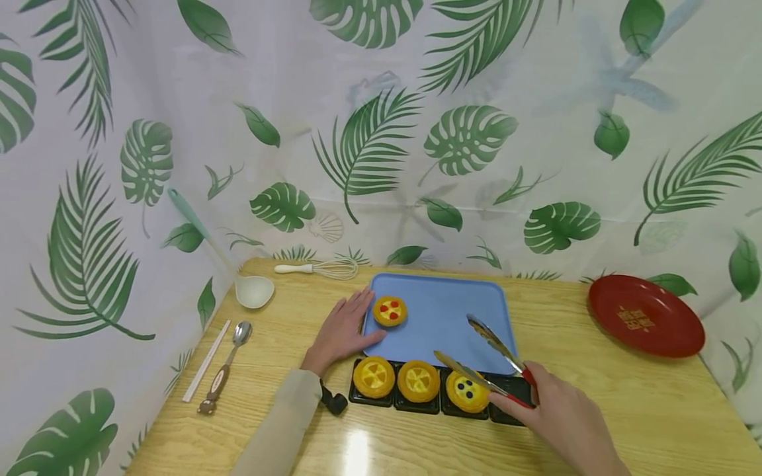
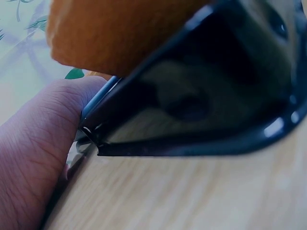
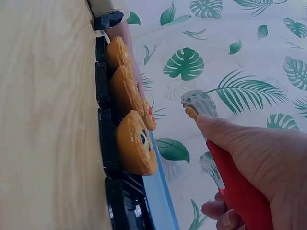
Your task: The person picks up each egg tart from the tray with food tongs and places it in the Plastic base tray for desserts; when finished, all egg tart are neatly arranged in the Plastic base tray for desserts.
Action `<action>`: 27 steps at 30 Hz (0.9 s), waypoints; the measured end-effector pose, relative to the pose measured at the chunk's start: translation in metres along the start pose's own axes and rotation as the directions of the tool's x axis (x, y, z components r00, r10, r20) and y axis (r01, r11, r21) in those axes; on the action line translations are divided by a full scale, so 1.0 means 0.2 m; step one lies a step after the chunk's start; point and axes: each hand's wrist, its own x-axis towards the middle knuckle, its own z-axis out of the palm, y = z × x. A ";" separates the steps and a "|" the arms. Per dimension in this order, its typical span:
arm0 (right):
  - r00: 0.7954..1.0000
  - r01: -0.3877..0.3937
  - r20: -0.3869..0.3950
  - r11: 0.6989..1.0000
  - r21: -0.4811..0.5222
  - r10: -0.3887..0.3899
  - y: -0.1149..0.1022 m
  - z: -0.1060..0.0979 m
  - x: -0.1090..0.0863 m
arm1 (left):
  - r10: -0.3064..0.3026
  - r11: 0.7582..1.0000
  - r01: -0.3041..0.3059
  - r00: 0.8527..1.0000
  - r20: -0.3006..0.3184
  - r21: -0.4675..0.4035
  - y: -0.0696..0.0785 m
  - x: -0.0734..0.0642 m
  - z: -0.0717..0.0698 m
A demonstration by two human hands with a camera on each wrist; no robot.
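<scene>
My left hand [image 1: 345, 330] lies with extended fingers at the left edge of a blue tray [image 1: 440, 317], beside an egg tart with red pieces [image 1: 389, 311] on that tray. My right hand [image 1: 565, 410] grips red-handled metal tongs [image 3: 240, 191], whose arms are spread with nothing between the tips. Below the tray runs a row of black square holders [image 1: 505, 383]. Two tarts with a yellow crossed top, a left one [image 1: 374, 377] and a middle one [image 1: 418, 381], and a tart with blue dots [image 1: 466, 391] sit in them; the rightmost holder has no tart.
A red oval plate [image 1: 645, 316] stands at the right. Along the back wall lies a whisk [image 1: 333, 268]. At the left are a ladle [image 1: 254, 291] leaning on the patterned curtain, white chopsticks [image 1: 206, 362] and a bear-handled spoon [image 1: 241, 333].
</scene>
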 end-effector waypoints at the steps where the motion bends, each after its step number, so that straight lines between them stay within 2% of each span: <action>1: 1.000 0.014 -0.010 1.000 0.008 -0.014 -0.01 0.00 0.02 | 0.000 1.000 0.000 1.000 -0.001 -0.003 0.00 0.00 0.00; 9: 0.989 0.144 -0.047 0.990 0.013 -0.143 -0.07 0.00 0.17 | 0.015 1.000 -0.015 1.000 -0.018 0.001 -0.01 0.01 0.01; 15: 0.955 0.293 -0.042 0.956 -0.013 -0.294 -0.10 0.04 0.29 | 0.023 1.000 -0.023 1.000 -0.019 0.007 -0.01 0.01 0.01; 19: 0.942 0.332 -0.031 0.942 -0.052 -0.334 -0.13 0.05 0.36 | 0.028 1.000 -0.028 0.999 -0.015 0.004 0.00 0.01 0.00; 27: 0.910 0.397 -0.081 0.910 -0.115 -0.407 -0.22 0.06 0.47 | 0.022 1.000 -0.021 1.000 -0.014 0.017 -0.01 0.01 0.01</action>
